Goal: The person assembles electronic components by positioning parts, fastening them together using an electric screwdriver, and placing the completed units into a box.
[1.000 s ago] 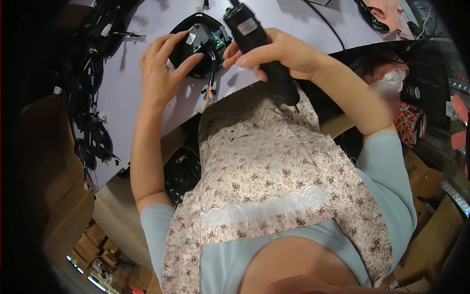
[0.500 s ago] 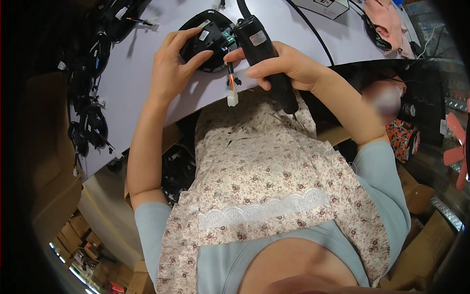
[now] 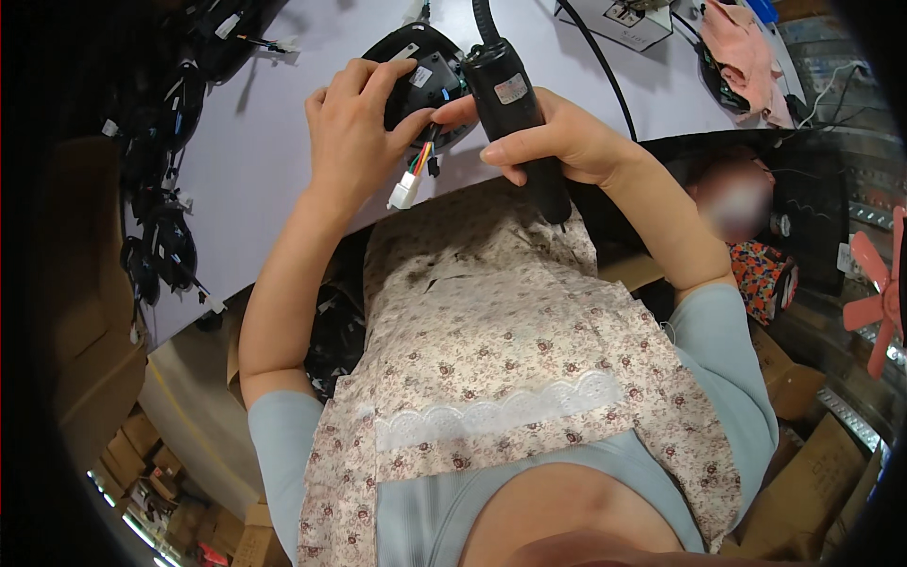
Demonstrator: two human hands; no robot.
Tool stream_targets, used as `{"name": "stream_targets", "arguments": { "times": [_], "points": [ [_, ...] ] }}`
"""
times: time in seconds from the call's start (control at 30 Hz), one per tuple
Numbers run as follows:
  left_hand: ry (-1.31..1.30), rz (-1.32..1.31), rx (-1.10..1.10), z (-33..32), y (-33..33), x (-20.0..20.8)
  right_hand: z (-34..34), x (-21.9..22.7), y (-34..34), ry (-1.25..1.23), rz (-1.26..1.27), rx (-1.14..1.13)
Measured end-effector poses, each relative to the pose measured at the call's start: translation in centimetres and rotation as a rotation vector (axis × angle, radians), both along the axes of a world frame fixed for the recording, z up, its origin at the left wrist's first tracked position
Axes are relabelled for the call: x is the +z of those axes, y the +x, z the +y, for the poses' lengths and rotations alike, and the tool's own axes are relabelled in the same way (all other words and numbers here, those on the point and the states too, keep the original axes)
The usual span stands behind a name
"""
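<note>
My left hand (image 3: 354, 128) grips the near left side of a rounded black plastic unit (image 3: 421, 95) lying on the table. Its fingers reach over the housing, and its thumb presses by the cable. My right hand (image 3: 576, 137) is closed round a black electric screwdriver (image 3: 510, 99), whose bit points down toward my lap. The index finger of that hand stretches out to the cable, close to my left thumb. From between them a bundle of coloured wires (image 3: 420, 159) hangs past the unit's near edge, ending in a white plug (image 3: 403, 192).
Several similar black units with wires (image 3: 179, 109) line the table's left side. A white box (image 3: 624, 21) stands at the back, beside the black power cord (image 3: 605, 66). A pink cloth (image 3: 742, 57) lies far right. A pink fan (image 3: 883, 298) is at the right rim.
My left thumb has come in to the cable beside my right index finger. The wires and white plug have swung left. The screwdriver stays in my right hand.
</note>
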State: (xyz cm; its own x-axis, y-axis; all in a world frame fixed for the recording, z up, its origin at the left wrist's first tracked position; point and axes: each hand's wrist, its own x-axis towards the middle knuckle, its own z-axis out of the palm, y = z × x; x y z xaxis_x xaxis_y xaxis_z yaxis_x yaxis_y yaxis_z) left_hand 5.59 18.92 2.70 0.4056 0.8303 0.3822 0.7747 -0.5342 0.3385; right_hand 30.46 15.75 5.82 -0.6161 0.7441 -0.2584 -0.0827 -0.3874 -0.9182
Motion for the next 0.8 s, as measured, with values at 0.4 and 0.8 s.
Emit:
{"name": "stream_targets", "arguments": {
  "times": [0.4,0.8],
  "points": [
    [0.16,0.224,0.211,-1.6,2.8,-0.2,1.4,0.5,4.3,0.035,-0.042,-0.057],
    [0.157,0.216,0.196,-1.5,3.8,-0.3,1.9,-0.9,3.8,-0.066,-0.034,0.022]
  ]
}}
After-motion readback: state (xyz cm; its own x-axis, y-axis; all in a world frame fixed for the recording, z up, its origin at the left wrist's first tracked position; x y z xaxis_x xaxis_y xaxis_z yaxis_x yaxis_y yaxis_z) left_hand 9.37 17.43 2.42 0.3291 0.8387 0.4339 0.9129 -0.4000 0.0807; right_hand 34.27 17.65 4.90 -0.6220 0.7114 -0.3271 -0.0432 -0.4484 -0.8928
